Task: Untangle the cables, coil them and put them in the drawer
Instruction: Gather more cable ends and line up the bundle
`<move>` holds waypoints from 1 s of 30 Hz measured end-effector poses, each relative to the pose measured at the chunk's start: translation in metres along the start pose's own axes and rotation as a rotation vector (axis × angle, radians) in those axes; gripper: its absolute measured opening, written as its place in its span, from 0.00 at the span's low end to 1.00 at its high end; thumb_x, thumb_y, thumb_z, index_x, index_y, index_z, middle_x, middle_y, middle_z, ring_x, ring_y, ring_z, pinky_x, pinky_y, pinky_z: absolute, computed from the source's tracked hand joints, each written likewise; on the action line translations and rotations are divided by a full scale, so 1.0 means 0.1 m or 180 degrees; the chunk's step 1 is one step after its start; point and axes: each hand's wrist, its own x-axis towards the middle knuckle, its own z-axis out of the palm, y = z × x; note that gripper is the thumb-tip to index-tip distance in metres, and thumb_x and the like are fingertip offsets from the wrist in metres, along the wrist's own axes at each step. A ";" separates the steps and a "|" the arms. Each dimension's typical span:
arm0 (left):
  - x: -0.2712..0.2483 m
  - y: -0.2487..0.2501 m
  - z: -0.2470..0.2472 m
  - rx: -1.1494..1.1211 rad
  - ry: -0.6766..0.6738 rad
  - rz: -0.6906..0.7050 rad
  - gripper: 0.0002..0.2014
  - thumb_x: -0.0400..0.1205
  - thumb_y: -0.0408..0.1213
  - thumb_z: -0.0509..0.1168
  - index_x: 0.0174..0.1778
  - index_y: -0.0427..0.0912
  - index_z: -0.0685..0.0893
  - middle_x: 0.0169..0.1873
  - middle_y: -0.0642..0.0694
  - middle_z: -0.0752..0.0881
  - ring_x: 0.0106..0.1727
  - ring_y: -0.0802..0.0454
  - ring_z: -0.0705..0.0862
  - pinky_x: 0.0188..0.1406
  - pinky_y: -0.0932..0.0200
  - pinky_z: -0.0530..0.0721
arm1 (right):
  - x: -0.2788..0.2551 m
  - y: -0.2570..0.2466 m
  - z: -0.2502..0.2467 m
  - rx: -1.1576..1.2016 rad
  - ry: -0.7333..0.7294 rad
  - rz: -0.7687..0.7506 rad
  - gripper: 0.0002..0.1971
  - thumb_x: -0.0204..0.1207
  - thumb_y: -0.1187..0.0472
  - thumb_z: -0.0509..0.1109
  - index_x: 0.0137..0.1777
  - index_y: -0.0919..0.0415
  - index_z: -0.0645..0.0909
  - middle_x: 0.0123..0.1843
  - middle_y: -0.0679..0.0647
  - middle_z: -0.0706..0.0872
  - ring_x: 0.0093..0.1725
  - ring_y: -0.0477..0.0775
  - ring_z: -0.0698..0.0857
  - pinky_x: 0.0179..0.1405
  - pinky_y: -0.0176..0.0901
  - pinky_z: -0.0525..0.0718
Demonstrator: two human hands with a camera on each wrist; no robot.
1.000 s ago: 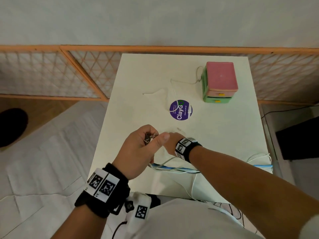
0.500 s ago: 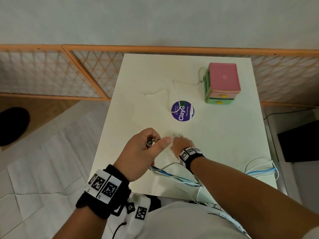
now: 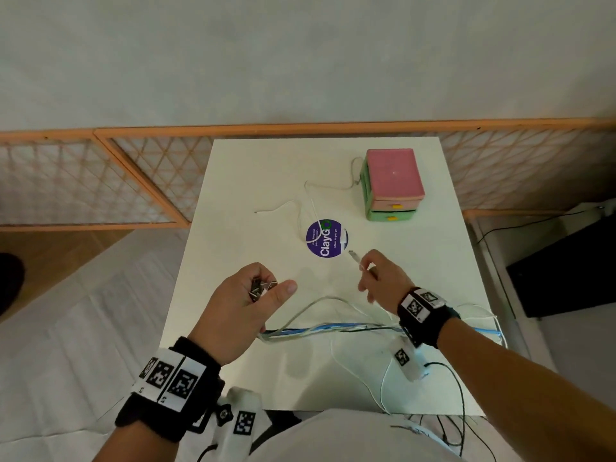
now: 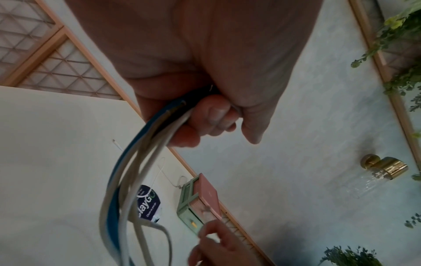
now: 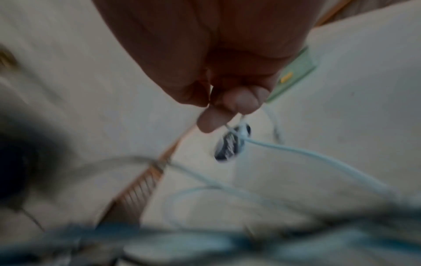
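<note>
While the left hand [image 3: 248, 303] grips the cable bundle [image 3: 320, 328] near the tabletop's [image 3: 416, 278] front edge, the right hand [image 3: 383, 278], pinching the white cable end [image 3: 356, 258], should pull slowly so nothing snags.

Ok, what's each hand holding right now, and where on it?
The left hand grips the cable bundle near its plug ends. The right hand pinches a white cable just behind its plug, lifted off the table.
</note>
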 end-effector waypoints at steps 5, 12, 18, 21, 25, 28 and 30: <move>0.15 0.23 0.08 0.0031 -0.0124 0.0181 0.16 0.79 0.51 0.80 0.39 0.49 0.80 0.25 0.55 0.76 0.26 0.53 0.75 0.27 0.56 0.82 | -0.46 -0.20 -0.52 0.0903 0.0505 -0.0336 0.05 0.87 0.65 0.64 0.51 0.57 0.80 0.42 0.55 0.94 0.36 0.60 0.93 0.40 0.54 0.89; 0.38 0.85 0.33 -0.0018 -0.0252 0.0800 0.13 0.81 0.51 0.78 0.41 0.52 0.82 0.32 0.45 0.83 0.27 0.54 0.77 0.26 0.60 0.79 | -1.05 -0.65 -0.83 0.0884 0.0663 -0.1028 0.04 0.85 0.66 0.70 0.48 0.60 0.79 0.45 0.51 0.95 0.41 0.50 0.94 0.47 0.50 0.91; 0.34 1.24 0.52 -0.0320 -0.0568 0.1164 0.13 0.78 0.58 0.76 0.51 0.57 0.86 0.36 0.56 0.87 0.35 0.53 0.82 0.40 0.45 0.86 | -1.35 -1.07 -1.14 0.0885 0.1217 -0.1926 0.08 0.83 0.66 0.74 0.47 0.52 0.81 0.43 0.54 0.92 0.43 0.55 0.94 0.46 0.58 0.91; 0.31 1.39 0.53 -0.0577 -0.0433 0.1431 0.15 0.78 0.56 0.75 0.58 0.59 0.85 0.32 0.63 0.83 0.35 0.56 0.80 0.41 0.48 0.85 | -1.38 -1.20 -1.31 0.0730 0.1300 -0.2162 0.07 0.83 0.66 0.74 0.48 0.52 0.82 0.40 0.54 0.90 0.38 0.56 0.92 0.40 0.58 0.90; 0.31 1.49 0.49 -0.0655 -0.0434 0.1812 0.12 0.82 0.44 0.75 0.61 0.53 0.90 0.38 0.65 0.87 0.41 0.61 0.85 0.47 0.65 0.82 | -1.36 -1.20 -1.28 0.0440 0.0999 -0.2173 0.03 0.85 0.56 0.71 0.50 0.52 0.83 0.38 0.52 0.90 0.34 0.55 0.90 0.36 0.60 0.89; 0.30 1.48 0.48 -0.0552 -0.0598 0.1855 0.03 0.82 0.40 0.75 0.50 0.48 0.90 0.39 0.58 0.90 0.41 0.60 0.87 0.46 0.61 0.84 | -1.38 -1.18 -1.16 0.0445 0.0841 -0.2065 0.02 0.84 0.55 0.70 0.51 0.51 0.83 0.40 0.50 0.91 0.36 0.53 0.91 0.39 0.59 0.89; 0.30 1.48 0.49 -0.0436 -0.0581 0.1864 0.05 0.84 0.42 0.73 0.45 0.47 0.85 0.36 0.55 0.86 0.37 0.58 0.84 0.42 0.57 0.85 | -1.39 -1.17 -1.09 0.0511 0.0788 -0.1959 0.00 0.85 0.57 0.72 0.52 0.51 0.83 0.41 0.49 0.92 0.37 0.53 0.91 0.41 0.59 0.88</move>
